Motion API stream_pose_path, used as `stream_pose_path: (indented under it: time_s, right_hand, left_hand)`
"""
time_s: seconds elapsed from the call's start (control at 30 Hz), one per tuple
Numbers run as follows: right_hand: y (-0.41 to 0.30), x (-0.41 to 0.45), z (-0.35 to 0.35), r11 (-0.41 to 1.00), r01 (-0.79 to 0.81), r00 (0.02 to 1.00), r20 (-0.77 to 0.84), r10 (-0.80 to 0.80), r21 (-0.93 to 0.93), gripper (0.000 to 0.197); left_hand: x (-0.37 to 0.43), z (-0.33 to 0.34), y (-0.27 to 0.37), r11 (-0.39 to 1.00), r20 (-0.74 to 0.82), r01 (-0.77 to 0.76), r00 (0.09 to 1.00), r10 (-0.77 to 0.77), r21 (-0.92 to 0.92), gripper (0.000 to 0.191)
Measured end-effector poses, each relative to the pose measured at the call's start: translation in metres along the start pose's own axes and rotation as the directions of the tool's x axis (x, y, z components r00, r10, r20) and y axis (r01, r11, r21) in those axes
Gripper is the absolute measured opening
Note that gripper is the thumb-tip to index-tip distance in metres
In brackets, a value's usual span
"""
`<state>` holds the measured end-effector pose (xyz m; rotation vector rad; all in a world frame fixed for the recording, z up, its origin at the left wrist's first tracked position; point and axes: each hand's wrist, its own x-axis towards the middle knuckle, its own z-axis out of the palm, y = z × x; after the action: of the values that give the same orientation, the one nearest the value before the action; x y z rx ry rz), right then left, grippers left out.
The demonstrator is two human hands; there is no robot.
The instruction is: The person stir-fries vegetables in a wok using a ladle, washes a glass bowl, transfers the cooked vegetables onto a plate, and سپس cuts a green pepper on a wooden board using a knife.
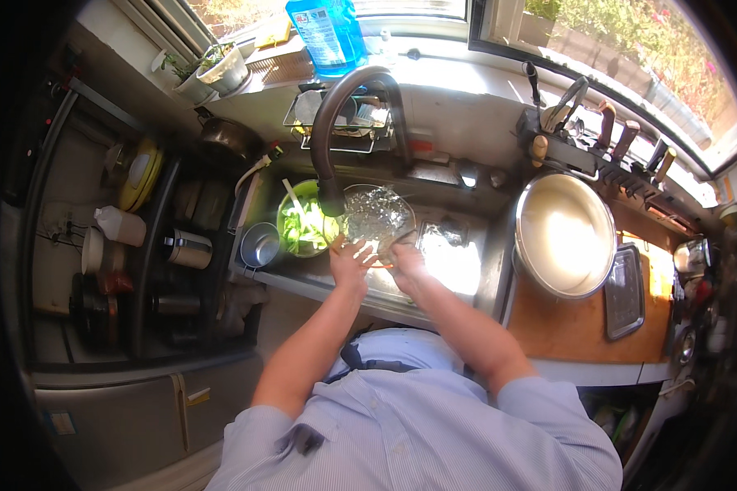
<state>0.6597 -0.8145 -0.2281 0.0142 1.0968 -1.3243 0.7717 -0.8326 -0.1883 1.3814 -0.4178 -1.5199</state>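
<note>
Both my hands are over the sink [454, 270], below the dark curved faucet [322, 135]. My left hand [349, 262] is at the near left side of a round basin [378, 212] with glinting, water-like contents. Its fingers look partly spread; whether they hold anything is unclear. My right hand [409, 262] has its fingers curled at the basin's near right rim. A thin orange strip [379, 266] shows between the hands, too small to identify. Just left stands a green bowl [280, 212] of leafy green vegetables [304, 230], with a pale handle sticking up. Beside that sits a small metal pot [260, 245].
On the right counter, a large metal basin [565, 236] and a dark rectangular tray [624, 291] rest on a wooden board [553, 331]. Knives [625, 140] stand in a rack behind. A blue liquid bottle [328, 37] and potted plants [224, 67] line the sill. Open shelving [153, 258] is on the left.
</note>
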Motion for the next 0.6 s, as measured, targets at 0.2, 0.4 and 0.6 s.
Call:
stream_pose_path:
  time_s: [0.2, 0.4, 0.6]
  right_hand:
    - [-0.014, 0.025, -0.021, 0.893, 0.335, 0.938, 0.019, -0.346, -0.301, 0.027]
    - [-0.054, -0.001, -0.016, 0.279, 0.552, 0.711, 0.267, -0.651, -0.786, 0.029]
    - [-0.049, -0.011, -0.022, -0.112, 0.679, 0.549, 0.603, -0.579, -0.726, 0.037]
  left_hand:
    - [0.004, -0.005, 0.0, 0.912, 0.119, 0.196, 0.96, -0.253, 0.36, 0.051]
    - [0.009, -0.014, 0.016, 0.894, 0.125, 0.246, 0.942, -0.312, 0.375, 0.069]
    - [0.019, 0.038, 0.051, 0.845, 0.209, 0.534, 0.825, -0.526, 0.019, 0.063]
